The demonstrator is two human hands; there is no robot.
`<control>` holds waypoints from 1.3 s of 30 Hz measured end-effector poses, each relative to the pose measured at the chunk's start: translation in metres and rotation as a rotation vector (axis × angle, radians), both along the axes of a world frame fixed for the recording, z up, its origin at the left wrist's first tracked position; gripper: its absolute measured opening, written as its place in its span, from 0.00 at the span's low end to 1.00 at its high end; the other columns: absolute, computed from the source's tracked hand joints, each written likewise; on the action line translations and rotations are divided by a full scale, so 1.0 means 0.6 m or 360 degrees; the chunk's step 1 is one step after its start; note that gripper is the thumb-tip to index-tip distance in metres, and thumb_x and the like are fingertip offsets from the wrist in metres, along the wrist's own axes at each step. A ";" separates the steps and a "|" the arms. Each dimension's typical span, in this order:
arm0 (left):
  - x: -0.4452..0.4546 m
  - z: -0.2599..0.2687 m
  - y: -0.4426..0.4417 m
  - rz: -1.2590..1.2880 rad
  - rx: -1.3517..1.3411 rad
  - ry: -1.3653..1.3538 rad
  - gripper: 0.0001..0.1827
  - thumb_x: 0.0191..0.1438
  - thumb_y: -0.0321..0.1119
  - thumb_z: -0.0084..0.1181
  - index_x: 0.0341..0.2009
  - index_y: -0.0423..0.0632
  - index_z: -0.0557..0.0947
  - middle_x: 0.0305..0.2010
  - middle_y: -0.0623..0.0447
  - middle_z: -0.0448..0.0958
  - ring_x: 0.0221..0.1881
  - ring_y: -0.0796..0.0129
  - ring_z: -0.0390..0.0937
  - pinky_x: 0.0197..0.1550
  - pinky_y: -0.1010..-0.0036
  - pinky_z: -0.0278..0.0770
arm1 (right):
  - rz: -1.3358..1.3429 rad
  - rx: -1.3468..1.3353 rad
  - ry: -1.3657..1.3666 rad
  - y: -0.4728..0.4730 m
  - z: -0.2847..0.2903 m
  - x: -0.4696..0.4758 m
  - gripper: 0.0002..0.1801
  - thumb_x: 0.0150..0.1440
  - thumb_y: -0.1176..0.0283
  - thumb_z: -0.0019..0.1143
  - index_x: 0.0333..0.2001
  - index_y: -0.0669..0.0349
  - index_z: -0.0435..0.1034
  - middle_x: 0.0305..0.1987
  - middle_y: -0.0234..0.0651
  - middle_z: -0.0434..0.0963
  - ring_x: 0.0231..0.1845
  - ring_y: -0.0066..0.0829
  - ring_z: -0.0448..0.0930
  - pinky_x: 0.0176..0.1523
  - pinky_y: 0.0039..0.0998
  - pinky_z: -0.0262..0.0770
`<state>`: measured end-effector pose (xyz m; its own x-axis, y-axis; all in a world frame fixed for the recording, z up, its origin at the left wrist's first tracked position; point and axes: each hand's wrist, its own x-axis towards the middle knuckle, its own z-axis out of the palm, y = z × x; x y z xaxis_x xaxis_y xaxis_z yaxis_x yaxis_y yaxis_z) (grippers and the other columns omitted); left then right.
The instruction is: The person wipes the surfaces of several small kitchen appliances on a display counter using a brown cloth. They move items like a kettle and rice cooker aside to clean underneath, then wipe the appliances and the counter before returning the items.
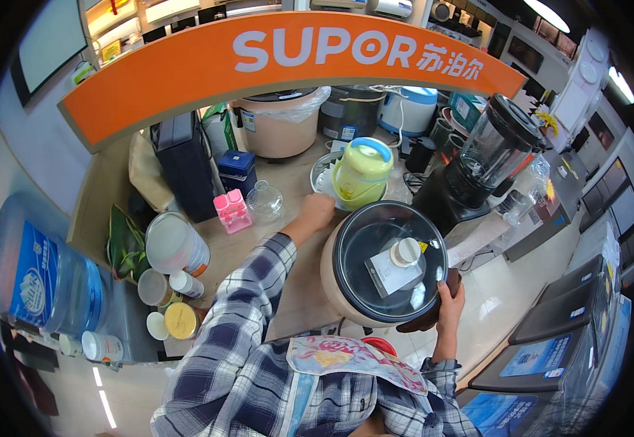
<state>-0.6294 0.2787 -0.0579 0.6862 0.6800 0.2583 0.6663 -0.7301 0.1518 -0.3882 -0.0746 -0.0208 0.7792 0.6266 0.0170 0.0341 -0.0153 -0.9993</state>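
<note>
My left hand (317, 212) is curled by the rim of a metal bowl (321, 176); its fingertips are hidden. In that bowl stands a lime-green pot (363, 173) with a blue handle. A round beige cooker (334, 279) with a dark-rimmed glass lid (368, 235) sits at the counter's front right. On the lid lies a white box (390, 276) with a white knob (406, 251). My right hand (449, 308) grips the cooker's right side, thumb near the lid's rim and other fingers mostly hidden. Something dark brown (423, 322) shows beside that hand, its kind unclear.
A blender (478, 158) stands to the right of the pot. Behind are a large beige cooker (281, 131) and an orange SUPOR sign (185, 76). A pink box (232, 212), a clear glass vessel (265, 201) and several jars (172, 246) occupy the left. A water bottle (49, 278) lies farther left.
</note>
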 end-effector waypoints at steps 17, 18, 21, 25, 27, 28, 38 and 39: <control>-0.112 0.076 0.087 0.0327 -0.0005 0.0774 0.17 0.47 0.35 0.63 0.44 0.53 0.87 0.49 0.51 0.79 0.57 0.59 0.72 0.54 0.58 0.66 | -0.0074 0.0061 -0.0036 0.007 -0.009 -0.007 0.32 0.56 0.69 0.64 0.62 0.69 0.64 0.58 0.42 0.75 0.58 0.33 0.75 0.64 0.32 0.67; -0.115 0.080 0.075 0.0326 0.0090 0.0714 0.17 0.47 0.35 0.64 0.44 0.53 0.86 0.49 0.50 0.78 0.57 0.58 0.72 0.55 0.59 0.66 | -0.0080 0.0055 -0.0035 0.010 -0.013 -0.006 0.32 0.56 0.69 0.64 0.62 0.69 0.64 0.58 0.42 0.75 0.58 0.33 0.75 0.64 0.32 0.67; -0.122 0.114 0.022 0.0287 0.0027 0.0369 0.22 0.46 0.38 0.67 0.48 0.47 0.83 0.53 0.47 0.75 0.57 0.54 0.71 0.55 0.56 0.68 | -0.0123 0.0022 -0.0041 0.011 -0.010 -0.010 0.32 0.57 0.69 0.64 0.62 0.70 0.64 0.58 0.43 0.75 0.58 0.33 0.75 0.64 0.32 0.67; -0.170 0.123 -0.145 -0.0062 -0.0810 -0.0577 0.48 0.44 0.49 0.72 0.64 0.39 0.66 0.64 0.35 0.66 0.67 0.42 0.62 0.69 0.53 0.58 | -0.0091 0.0066 -0.0031 0.026 -0.018 -0.005 0.31 0.57 0.68 0.63 0.62 0.70 0.65 0.57 0.42 0.75 0.57 0.33 0.75 0.63 0.31 0.68; -0.154 0.103 -0.230 -0.0144 -0.1137 -0.0734 0.60 0.41 0.53 0.74 0.70 0.38 0.56 0.70 0.32 0.58 0.72 0.40 0.54 0.73 0.54 0.52 | -0.0061 0.0026 -0.0062 0.035 -0.022 0.004 0.30 0.58 0.68 0.62 0.61 0.70 0.65 0.57 0.42 0.75 0.56 0.33 0.76 0.62 0.31 0.68; -0.142 0.090 -0.262 -0.0129 -0.1085 -0.0773 0.63 0.40 0.54 0.75 0.71 0.38 0.53 0.72 0.31 0.54 0.73 0.39 0.52 0.74 0.55 0.51 | -0.0076 0.0042 -0.0062 0.043 -0.018 0.008 0.30 0.58 0.68 0.62 0.61 0.70 0.65 0.57 0.42 0.75 0.57 0.33 0.76 0.62 0.32 0.68; -0.100 0.036 -0.257 -0.0066 -0.0970 -0.1106 0.69 0.36 0.57 0.77 0.71 0.34 0.50 0.73 0.31 0.50 0.75 0.39 0.48 0.75 0.56 0.48 | -0.0086 0.0085 -0.0125 0.120 -0.010 0.042 0.29 0.58 0.66 0.62 0.59 0.72 0.67 0.55 0.44 0.76 0.53 0.32 0.76 0.59 0.31 0.71; -0.096 0.034 -0.250 -0.0054 -0.0962 -0.1108 0.69 0.36 0.58 0.77 0.71 0.34 0.50 0.73 0.31 0.50 0.75 0.40 0.49 0.75 0.56 0.48 | -0.0106 0.0077 -0.0126 0.127 -0.008 0.040 0.29 0.57 0.65 0.63 0.58 0.72 0.68 0.55 0.44 0.76 0.54 0.33 0.76 0.59 0.30 0.71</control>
